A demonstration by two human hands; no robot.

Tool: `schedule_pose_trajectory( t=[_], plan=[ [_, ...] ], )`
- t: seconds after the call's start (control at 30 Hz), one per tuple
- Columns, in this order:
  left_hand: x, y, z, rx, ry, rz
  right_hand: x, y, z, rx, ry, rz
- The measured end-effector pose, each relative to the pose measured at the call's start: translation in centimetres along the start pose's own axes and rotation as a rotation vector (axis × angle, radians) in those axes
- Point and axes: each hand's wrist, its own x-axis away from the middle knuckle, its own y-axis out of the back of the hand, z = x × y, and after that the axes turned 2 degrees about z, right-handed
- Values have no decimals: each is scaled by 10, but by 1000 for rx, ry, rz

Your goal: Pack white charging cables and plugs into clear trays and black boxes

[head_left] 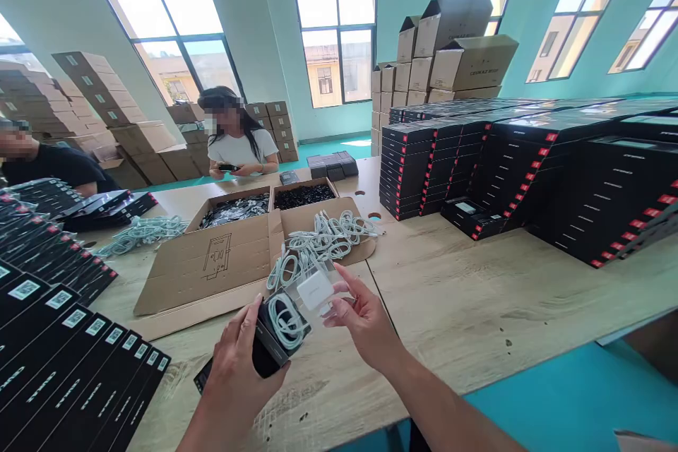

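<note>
My left hand [241, 360] is closed around a small black box [269, 349] whose open end faces up and to the right. Inside that end a coiled white cable [287, 321] shows. Between the thumb and fingers of my right hand [365, 318] is a white charger [316, 290], just above and to the right of the box, with what looks like clear plastic around it. Beyond both hands, a heap of white cables [328, 240] lies on a cardboard flap [212, 265]. How deep the box's contents go is hidden.
Tall stacks of black boxes [593, 191] stand on the table [450, 296] at right; more black boxes [68, 339] lean in rows at left. An open carton [233, 210] holds many small parts. One person [244, 134] works across the table, another [53, 162] at far left.
</note>
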Motion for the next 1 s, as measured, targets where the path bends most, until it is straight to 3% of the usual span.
schedule_pose_trajectory(
  t=[0.2,0.37,0.43,0.57,0.67,0.77,0.83,1.0],
  plan=[
    [1,4,-27,376,131,115,6,-5,47,123,-30,162],
    [0,1,-41,652,269,23,-14,-1,63,-61,-91,203],
    [1,-6,-43,744,306,3,-27,1,63,79,-161,313],
    [7,-30,-47,798,288,-78,-49,-3,65,334,-325,656],
    [15,-48,-50,862,303,-201,-59,-12,69,405,-301,703],
    [22,-58,-49,949,359,-278,-60,-23,71,474,-237,697],
    [25,-59,-45,980,366,-323,-55,-29,70,592,-121,674],
    [24,-46,-38,988,325,-381,-43,-31,63,926,460,625]
  ],
)
